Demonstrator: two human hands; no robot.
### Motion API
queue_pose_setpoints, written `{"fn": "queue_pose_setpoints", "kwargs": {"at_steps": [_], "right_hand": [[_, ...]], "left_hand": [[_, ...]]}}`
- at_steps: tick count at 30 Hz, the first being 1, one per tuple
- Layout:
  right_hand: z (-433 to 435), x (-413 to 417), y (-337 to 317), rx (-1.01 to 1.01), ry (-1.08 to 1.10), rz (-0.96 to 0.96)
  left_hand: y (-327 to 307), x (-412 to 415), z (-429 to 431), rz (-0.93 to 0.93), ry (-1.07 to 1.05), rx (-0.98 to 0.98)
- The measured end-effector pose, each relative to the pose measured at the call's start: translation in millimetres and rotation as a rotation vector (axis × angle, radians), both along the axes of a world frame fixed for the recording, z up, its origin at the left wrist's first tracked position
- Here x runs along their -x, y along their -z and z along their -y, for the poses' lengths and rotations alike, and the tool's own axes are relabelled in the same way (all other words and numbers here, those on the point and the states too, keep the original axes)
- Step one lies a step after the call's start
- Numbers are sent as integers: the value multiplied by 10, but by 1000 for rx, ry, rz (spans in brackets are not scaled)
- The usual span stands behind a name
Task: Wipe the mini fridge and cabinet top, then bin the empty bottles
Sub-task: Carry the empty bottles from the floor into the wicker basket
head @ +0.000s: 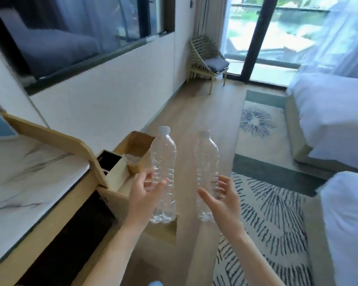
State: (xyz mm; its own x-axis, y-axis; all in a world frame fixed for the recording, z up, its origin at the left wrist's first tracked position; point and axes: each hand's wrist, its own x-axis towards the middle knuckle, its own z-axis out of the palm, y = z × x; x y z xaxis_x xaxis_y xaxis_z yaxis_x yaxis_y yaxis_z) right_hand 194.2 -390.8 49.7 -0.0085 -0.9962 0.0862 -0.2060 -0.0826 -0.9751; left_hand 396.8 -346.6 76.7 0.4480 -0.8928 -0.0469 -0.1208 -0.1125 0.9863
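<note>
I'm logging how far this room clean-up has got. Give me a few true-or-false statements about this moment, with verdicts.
1. Each hand holds one clear bottle. True: the left hand grips the left bottle, and the right hand grips the right bottle.
2. Both bottles are full of water. False: they look empty.
3. The left bottle has its cap on. True.
4. The bottles lie on the marble cabinet top. False: both are held upright in the air.
5. A chair stands near the glass door. True.
</note>
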Motion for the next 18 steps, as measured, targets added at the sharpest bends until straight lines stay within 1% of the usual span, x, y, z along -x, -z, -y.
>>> {"fn": "queue_pose_setpoints", "kwargs": {"at_steps": [5,9,14,18], "right_hand": [[-133,1214,-47,-5,165,-31],[-247,2006,-39,-29,276,-38],[-83,2600,-26,-56,380,-44],[293,2810,62,-64,377,-45]], "left_hand": [[58,1215,287,-6,203,15],[167,2050,410,-33,346,5],[219,2720,666,-54,448,-40],[267,2952,1072,-6,464,-58]]}}
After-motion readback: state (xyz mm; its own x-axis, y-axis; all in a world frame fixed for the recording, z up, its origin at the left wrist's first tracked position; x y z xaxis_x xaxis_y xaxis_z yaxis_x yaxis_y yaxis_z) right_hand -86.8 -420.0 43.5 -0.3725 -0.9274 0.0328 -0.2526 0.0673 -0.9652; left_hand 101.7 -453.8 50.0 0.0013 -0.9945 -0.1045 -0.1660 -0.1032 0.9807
